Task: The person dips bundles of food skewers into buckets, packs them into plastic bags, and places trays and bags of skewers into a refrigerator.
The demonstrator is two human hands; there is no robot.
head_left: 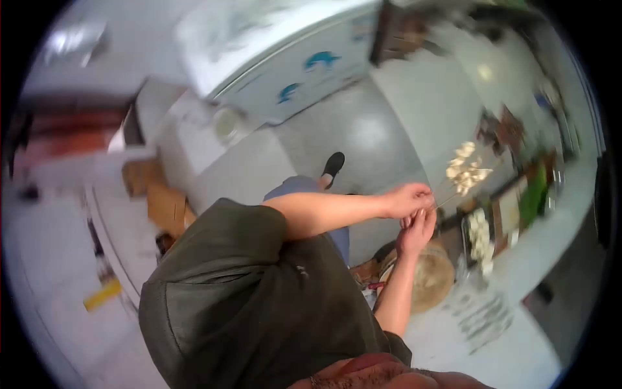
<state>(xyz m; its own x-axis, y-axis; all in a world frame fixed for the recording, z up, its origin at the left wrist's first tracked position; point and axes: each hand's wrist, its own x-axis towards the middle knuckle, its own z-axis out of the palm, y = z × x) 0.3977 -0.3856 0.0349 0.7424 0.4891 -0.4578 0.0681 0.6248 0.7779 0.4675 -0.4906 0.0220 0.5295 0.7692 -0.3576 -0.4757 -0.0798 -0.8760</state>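
Note:
My left hand (408, 199) and my right hand (416, 232) meet at the fingertips, right of my dark shirt. Both have their fingers pinched together at the lower ends of thin sticks (446, 202). Cream-coloured pieces (465, 170) sit in a cluster along the far part of the sticks. Which fingers bear the sticks is hard to make out. Below my hands, partly behind my right forearm, is a round tan surface (433, 277). A tray of pale pieces (479, 240) lies to the right of it.
A white chest (298, 71) with blue dolphin shapes stands at the top. Brown cardboard (167, 206) lies at the left. On the right are a green item (534, 194) and reddish-brown things (508, 129). Several sticks (483, 319) lie on the pale surface at the lower right.

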